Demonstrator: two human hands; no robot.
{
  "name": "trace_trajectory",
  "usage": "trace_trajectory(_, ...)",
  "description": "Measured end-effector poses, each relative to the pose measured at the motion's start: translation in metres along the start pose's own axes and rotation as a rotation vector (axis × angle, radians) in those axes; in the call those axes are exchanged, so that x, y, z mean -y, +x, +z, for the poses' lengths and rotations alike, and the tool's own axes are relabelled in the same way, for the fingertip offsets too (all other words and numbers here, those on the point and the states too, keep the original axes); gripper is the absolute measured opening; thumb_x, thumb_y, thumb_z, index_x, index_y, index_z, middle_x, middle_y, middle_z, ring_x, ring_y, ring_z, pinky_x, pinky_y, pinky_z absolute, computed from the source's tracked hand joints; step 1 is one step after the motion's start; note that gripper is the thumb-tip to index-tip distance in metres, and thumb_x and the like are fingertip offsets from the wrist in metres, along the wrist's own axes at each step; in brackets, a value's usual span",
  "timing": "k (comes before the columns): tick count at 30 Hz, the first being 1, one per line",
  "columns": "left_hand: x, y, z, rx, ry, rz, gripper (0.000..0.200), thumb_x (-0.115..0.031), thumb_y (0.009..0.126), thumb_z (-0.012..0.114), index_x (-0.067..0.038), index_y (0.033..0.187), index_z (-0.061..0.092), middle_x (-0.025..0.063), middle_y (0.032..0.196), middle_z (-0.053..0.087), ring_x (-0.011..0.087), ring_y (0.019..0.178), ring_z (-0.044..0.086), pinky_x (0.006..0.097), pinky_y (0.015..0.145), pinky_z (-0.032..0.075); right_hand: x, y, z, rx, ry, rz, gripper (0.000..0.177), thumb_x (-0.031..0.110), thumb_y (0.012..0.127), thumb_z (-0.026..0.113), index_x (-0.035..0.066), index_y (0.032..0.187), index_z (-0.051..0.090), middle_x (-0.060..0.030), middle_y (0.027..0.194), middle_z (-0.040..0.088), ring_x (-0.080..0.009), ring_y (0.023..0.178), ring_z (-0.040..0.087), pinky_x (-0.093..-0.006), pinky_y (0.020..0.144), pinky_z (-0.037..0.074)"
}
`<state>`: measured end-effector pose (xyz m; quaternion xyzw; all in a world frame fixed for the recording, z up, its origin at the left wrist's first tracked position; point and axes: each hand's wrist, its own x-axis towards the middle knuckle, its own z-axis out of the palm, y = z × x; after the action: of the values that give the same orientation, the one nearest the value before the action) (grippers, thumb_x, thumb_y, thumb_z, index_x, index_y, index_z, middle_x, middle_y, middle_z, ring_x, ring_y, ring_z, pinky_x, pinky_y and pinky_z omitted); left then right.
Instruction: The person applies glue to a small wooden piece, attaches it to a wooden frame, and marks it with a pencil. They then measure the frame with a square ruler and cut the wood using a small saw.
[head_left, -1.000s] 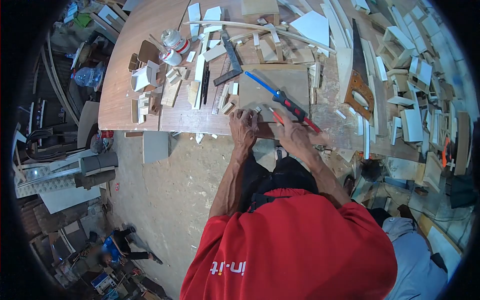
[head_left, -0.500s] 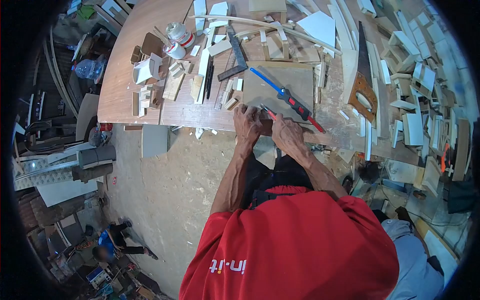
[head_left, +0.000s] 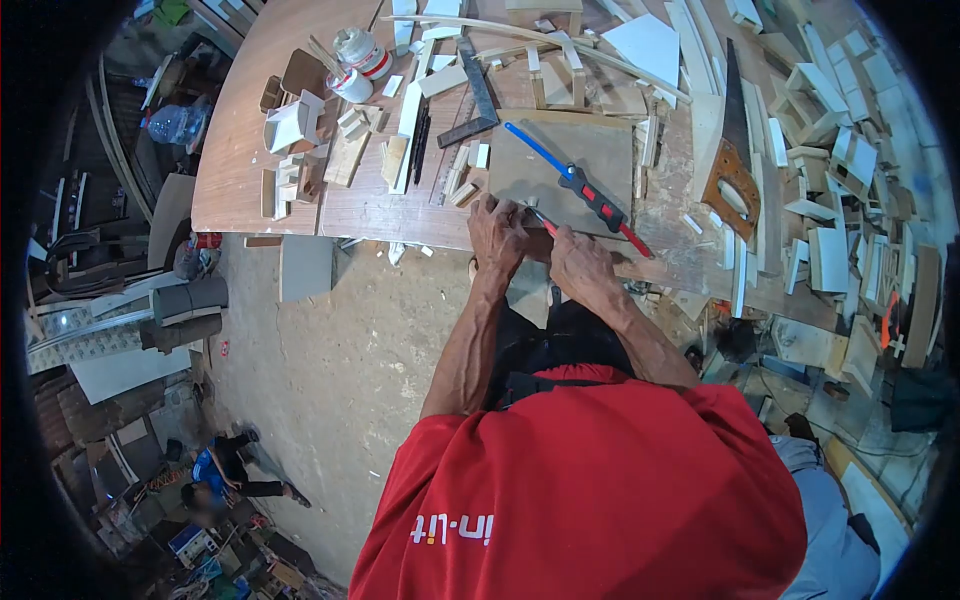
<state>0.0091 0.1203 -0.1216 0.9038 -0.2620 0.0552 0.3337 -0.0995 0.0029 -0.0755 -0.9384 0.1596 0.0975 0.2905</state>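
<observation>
My right hand (head_left: 585, 265) is closed round a slim red-handled tool with a metal tip (head_left: 548, 226). The tip points up and left, over the front part of a flat brownish board (head_left: 520, 165). My left hand (head_left: 497, 238) lies just left of the tip, its fingers bent down and pressed at the board's front left corner. Whatever sits under those fingers is hidden. A long tool with a blue strip, a black-and-red grip and a red end (head_left: 590, 195) lies diagonally on the board, just beyond my right hand. Small wood blocks (head_left: 463, 180) lie beyond my left hand.
A handsaw (head_left: 733, 180) lies to the right, beside heaps of small wooden assemblies (head_left: 825, 190). A dark try square (head_left: 480, 105), glue pots (head_left: 350, 86) and wood strips occupy the table's far side. A person in blue (head_left: 212, 475) is on the floor at lower left.
My hands stay in nearly the same place over the board, the right still holding the red-handled tool. The whole view has shifted slightly with my head.
</observation>
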Motion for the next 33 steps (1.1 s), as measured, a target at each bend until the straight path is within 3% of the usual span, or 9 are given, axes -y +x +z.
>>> trace_trajectory(11,-0.002,-0.002,-0.014,-0.044,-0.147,-0.022,0.011,-0.011,0.08,0.064,-0.003,0.087,0.062,0.0158,0.083,0.056,0.0355,0.085,0.052,0.0433,0.075,0.043,-0.01,-0.008,-0.013,-0.061,0.198,0.059,0.032,0.021,0.089,0.048,-0.001,0.111,0.054,-0.029,0.088,0.064,-0.0464,0.088,0.062,-0.0532,0.079,0.048)
trace_trajectory(14,-0.012,0.002,-0.025,-0.087,-0.248,0.011,0.009,-0.007,0.085,0.062,0.0,0.09,0.062,0.0144,0.084,0.06,0.0278,0.079,0.061,0.0365,0.07,0.048,-0.012,-0.004,-0.014,-0.171,0.263,0.112,0.03,0.023,0.091,0.047,0.003,0.111,0.057,-0.0274,0.086,0.064,-0.0461,0.088,0.062,-0.0523,0.078,0.048)
trace_trajectory(19,-0.018,0.002,-0.032,0.158,-0.825,-0.331,0.015,-0.011,0.094,0.056,0.002,0.102,0.06,0.0095,0.088,0.066,0.0147,0.075,0.063,0.0298,0.067,0.05,-0.01,0.011,-0.016,-0.206,0.521,0.01,0.03,0.028,0.092,0.049,-0.001,0.097,0.056,-0.0271,0.081,0.061,-0.0456,0.081,0.06,-0.0503,0.071,0.047)
trace_trajectory(23,-0.027,0.002,-0.039,0.13,-1.044,-0.401,0.022,-0.012,0.095,0.056,0.003,0.111,0.055,0.0077,0.087,0.065,0.0146,0.076,0.063,0.0277,0.066,0.05,-0.019,0.017,-0.021,-0.274,0.484,-0.014,0.03,0.029,0.093,0.049,-0.001,0.093,0.054,-0.026,0.078,0.059,-0.0454,0.078,0.06,-0.0492,0.069,0.046)
trace_trajectory(25,-0.028,0.003,-0.041,0.145,-1.12,-0.429,0.025,-0.012,0.095,0.056,0.003,0.115,0.052,0.0088,0.086,0.064,0.0162,0.075,0.063,0.027,0.066,0.05,-0.029,0.023,-0.027,-0.297,0.293,-0.105,0.031,0.03,0.094,0.048,0.0,0.093,0.054,-0.0259,0.078,0.059,-0.0456,0.079,0.059,-0.0493,0.068,0.045)
trace_trajectory(29,-0.014,0.003,-0.033,0.147,-1.106,-0.367,0.021,-0.012,0.095,0.056,0.004,0.109,0.056,0.0093,0.087,0.064,0.0152,0.075,0.063,0.0271,0.067,0.05,-0.03,0.022,-0.041,-0.218,0.429,0.016,0.03,0.029,0.094,0.045,0.0,0.094,0.054,-0.0264,0.08,0.06,-0.0463,0.08,0.059,-0.0506,0.069,0.045)
trace_trajectory(31,-0.01,0.002,-0.031,0.168,-0.749,-0.336,0.017,-0.009,0.09,0.06,0.0,0.104,0.058,0.0096,0.085,0.064,0.0189,0.075,0.061,0.032,0.067,0.049,-0.029,0.018,-0.038,-0.192,0.421,0.012,0.03,0.029,0.094,0.045,0.0,0.095,0.055,-0.0268,0.082,0.06,-0.0465,0.081,0.059,-0.051,0.071,0.045)
trace_trajectory(32,-0.008,0.0,-0.03,0.168,-0.749,-0.341,0.017,-0.009,0.09,0.06,0.0,0.104,0.058,0.0096,0.085,0.064,0.0189,0.075,0.061,0.032,0.067,0.049,-0.03,0.015,-0.034,-0.169,0.415,0.011,0.03,0.029,0.094,0.045,0.001,0.097,0.055,-0.0272,0.083,0.061,-0.0466,0.082,0.06,-0.0514,0.072,0.045)
trace_trajectory(33,-0.009,0.0,-0.03,0.093,-0.509,-0.173,0.014,-0.007,0.087,0.062,0.0,0.099,0.06,0.0107,0.085,0.064,0.0229,0.077,0.061,0.0341,0.069,0.049,-0.031,0.013,-0.028,-0.163,0.415,0.013,0.03,0.029,0.094,0.045,0.001,0.097,0.055,-0.0272,0.083,0.061,-0.0466,0.082,0.06,-0.0514,0.072,0.045)
